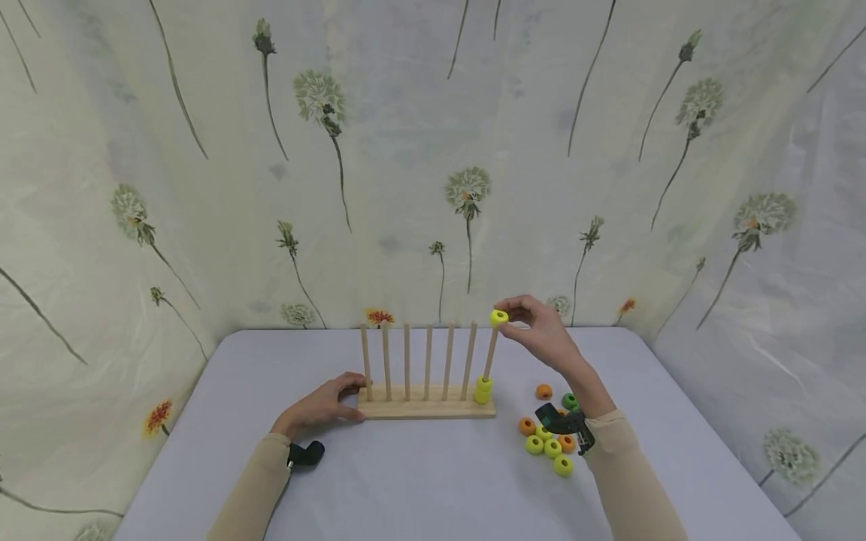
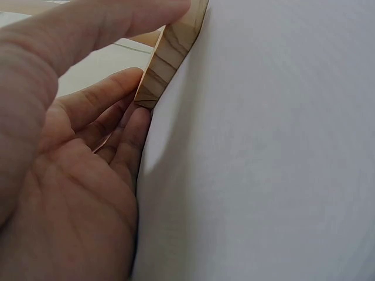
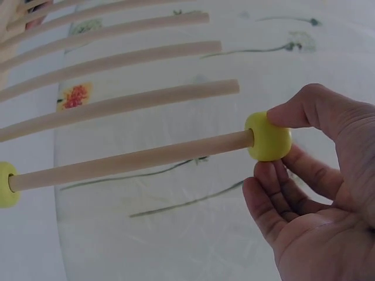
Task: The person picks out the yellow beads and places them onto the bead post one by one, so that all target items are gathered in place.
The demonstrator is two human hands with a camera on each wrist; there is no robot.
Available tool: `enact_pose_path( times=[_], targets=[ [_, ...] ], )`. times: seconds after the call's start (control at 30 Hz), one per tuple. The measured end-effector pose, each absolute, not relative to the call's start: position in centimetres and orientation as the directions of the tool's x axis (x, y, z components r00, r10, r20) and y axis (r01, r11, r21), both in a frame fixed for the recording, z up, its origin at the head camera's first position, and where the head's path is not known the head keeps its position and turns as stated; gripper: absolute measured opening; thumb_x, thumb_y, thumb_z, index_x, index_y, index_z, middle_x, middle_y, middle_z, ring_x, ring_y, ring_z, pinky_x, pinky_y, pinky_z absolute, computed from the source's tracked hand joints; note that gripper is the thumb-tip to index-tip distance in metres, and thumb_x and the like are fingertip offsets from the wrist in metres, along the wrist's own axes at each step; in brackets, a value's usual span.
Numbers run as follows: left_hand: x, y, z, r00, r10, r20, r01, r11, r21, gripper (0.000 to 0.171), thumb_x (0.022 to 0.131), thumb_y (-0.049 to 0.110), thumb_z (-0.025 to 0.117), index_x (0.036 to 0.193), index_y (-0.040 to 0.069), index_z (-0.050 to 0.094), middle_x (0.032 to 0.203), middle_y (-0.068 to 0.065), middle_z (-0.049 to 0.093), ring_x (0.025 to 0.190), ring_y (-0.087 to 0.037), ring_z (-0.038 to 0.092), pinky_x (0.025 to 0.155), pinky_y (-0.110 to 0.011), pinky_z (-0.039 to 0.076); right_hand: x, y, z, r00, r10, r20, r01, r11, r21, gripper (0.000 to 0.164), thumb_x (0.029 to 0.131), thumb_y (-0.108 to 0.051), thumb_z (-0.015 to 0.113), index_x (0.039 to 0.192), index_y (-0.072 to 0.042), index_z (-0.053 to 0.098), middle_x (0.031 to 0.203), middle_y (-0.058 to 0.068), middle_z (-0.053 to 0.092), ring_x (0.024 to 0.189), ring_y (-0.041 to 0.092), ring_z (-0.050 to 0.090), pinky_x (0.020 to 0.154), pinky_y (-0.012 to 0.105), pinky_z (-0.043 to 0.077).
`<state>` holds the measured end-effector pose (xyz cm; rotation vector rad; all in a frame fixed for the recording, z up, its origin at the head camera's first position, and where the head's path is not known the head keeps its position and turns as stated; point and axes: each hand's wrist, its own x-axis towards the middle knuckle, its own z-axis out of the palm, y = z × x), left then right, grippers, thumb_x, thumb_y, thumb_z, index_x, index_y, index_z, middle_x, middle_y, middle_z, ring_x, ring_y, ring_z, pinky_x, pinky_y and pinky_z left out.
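My right hand [image 1: 543, 335] pinches a yellow bead [image 3: 269, 137] between thumb and fingers. In the right wrist view, the bead sits at the tip of the end peg [image 3: 135, 161], with the tip in its hole. Lower on that same peg are stacked yellow beads [image 1: 483, 391], resting at the base. The pegs rise from a wooden rack base [image 1: 426, 410], seven-peg row kept upright on the table. At the base's left end, my left hand [image 1: 321, 406] holds it, thumb in front and fingers behind; the left wrist view shows the base's end [image 2: 167, 64] between them.
Loose beads lie right of the rack: yellow [image 1: 563, 466], orange [image 1: 527, 426] and a green one [image 1: 570, 401], partly hidden by the right wrist camera [image 1: 564, 422]. A white table [image 1: 419, 481] carries everything. Behind it hangs a floral curtain [image 1: 399, 150].
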<state>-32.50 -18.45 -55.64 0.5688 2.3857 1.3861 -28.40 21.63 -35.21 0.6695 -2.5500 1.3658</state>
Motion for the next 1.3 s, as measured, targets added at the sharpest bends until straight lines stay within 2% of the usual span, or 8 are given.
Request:
enact_pose_path(
  times=[0.07, 0.3, 0.57, 0.73, 0.8, 1.03, 1.2, 1.3],
  targets=[
    [-32.5, -18.5, -55.6, -0.868, 0.491, -0.074, 0.178, 0.447, 0.877, 0.069, 0.071, 0.029, 0.086, 0.130, 0.017, 0.053, 0.137, -0.003, 0.048, 0.132, -0.026, 0.043, 0.113, -0.050, 0.029, -28.4, 21.6, -35.3, -0.886, -0.307, 0.348, -0.460, 0.477, -0.749, 0.033, 0.090, -0.004, 0.065, 0.120, 0.006, 0.055, 0.121, 0.021, 0.059, 0.108, 0.035, 0.060, 0.084, 0.012, 0.047],
    [-32.4, -18.5, -55.5, -0.867, 0.493, -0.075, 0.180, 0.450, 0.875, 0.070, 0.071, 0.029, 0.085, 0.131, 0.016, 0.052, 0.137, -0.003, 0.048, 0.131, -0.026, 0.043, 0.112, -0.050, 0.030, -28.4, 21.4, -35.4, -0.890, -0.305, 0.339, -0.452, 0.489, -0.746, 0.033, 0.089, -0.003, 0.065, 0.119, 0.007, 0.055, 0.121, 0.021, 0.060, 0.108, 0.034, 0.060, 0.086, 0.020, 0.050],
    [-32.4, -18.4, -55.4, -0.866, 0.494, -0.073, 0.185, 0.453, 0.872, 0.069, 0.072, 0.029, 0.085, 0.131, 0.015, 0.052, 0.136, -0.003, 0.048, 0.131, -0.026, 0.043, 0.112, -0.049, 0.030, -28.5, 21.4, -35.6, -0.887, -0.305, 0.346, -0.458, 0.489, -0.742, 0.032, 0.089, -0.003, 0.066, 0.118, 0.007, 0.056, 0.121, 0.021, 0.061, 0.108, 0.034, 0.060, 0.087, 0.019, 0.050],
    [-32.4, -18.4, -55.4, -0.867, 0.494, -0.072, 0.185, 0.452, 0.873, 0.069, 0.072, 0.028, 0.085, 0.131, 0.015, 0.051, 0.136, -0.003, 0.049, 0.131, -0.026, 0.043, 0.112, -0.049, 0.030, -28.6, 21.4, -35.9, -0.885, -0.308, 0.348, -0.462, 0.500, -0.733, 0.031, 0.089, -0.004, 0.066, 0.117, 0.006, 0.056, 0.119, 0.021, 0.061, 0.106, 0.033, 0.061, 0.092, 0.035, 0.052],
    [-32.4, -18.4, -55.3, -0.866, 0.493, -0.076, 0.180, 0.450, 0.875, 0.070, 0.072, 0.028, 0.085, 0.131, 0.015, 0.051, 0.136, -0.003, 0.050, 0.131, -0.026, 0.043, 0.113, -0.048, 0.030, -28.6, 21.4, -36.0, -0.889, -0.302, 0.346, -0.457, 0.507, -0.731, 0.031, 0.089, -0.005, 0.066, 0.117, 0.005, 0.057, 0.118, 0.020, 0.061, 0.106, 0.032, 0.061, 0.093, 0.037, 0.051],
    [-32.4, -18.4, -55.3, -0.864, 0.499, -0.068, 0.191, 0.450, 0.872, 0.070, 0.072, 0.027, 0.085, 0.132, 0.013, 0.051, 0.135, -0.004, 0.050, 0.131, -0.027, 0.044, 0.112, -0.049, 0.031, -28.4, 21.4, -36.1, -0.893, -0.290, 0.345, -0.449, 0.516, -0.729, 0.032, 0.090, -0.006, 0.066, 0.118, 0.007, 0.057, 0.118, 0.019, 0.061, 0.107, 0.033, 0.060, 0.084, 0.008, 0.044],
    [-32.4, -18.4, -55.4, -0.866, 0.494, -0.075, 0.177, 0.444, 0.878, 0.070, 0.071, 0.027, 0.085, 0.131, 0.014, 0.052, 0.135, -0.003, 0.050, 0.131, -0.026, 0.043, 0.113, -0.048, 0.030, -28.3, 21.5, -36.0, -0.896, -0.286, 0.340, -0.444, 0.523, -0.728, 0.031, 0.090, -0.006, 0.065, 0.118, 0.005, 0.057, 0.119, 0.019, 0.061, 0.108, 0.033, 0.060, 0.084, 0.007, 0.043],
    [-32.4, -18.4, -55.4, -0.868, 0.491, -0.076, 0.173, 0.442, 0.880, 0.070, 0.071, 0.027, 0.085, 0.131, 0.014, 0.052, 0.135, -0.003, 0.050, 0.131, -0.026, 0.044, 0.113, -0.049, 0.030, -29.1, 21.9, -36.9, -0.898, -0.283, 0.338, -0.440, 0.525, -0.729, 0.033, 0.091, -0.008, 0.066, 0.119, 0.004, 0.056, 0.120, 0.018, 0.060, 0.109, 0.032, 0.059, 0.089, 0.016, 0.048]
  ],
)
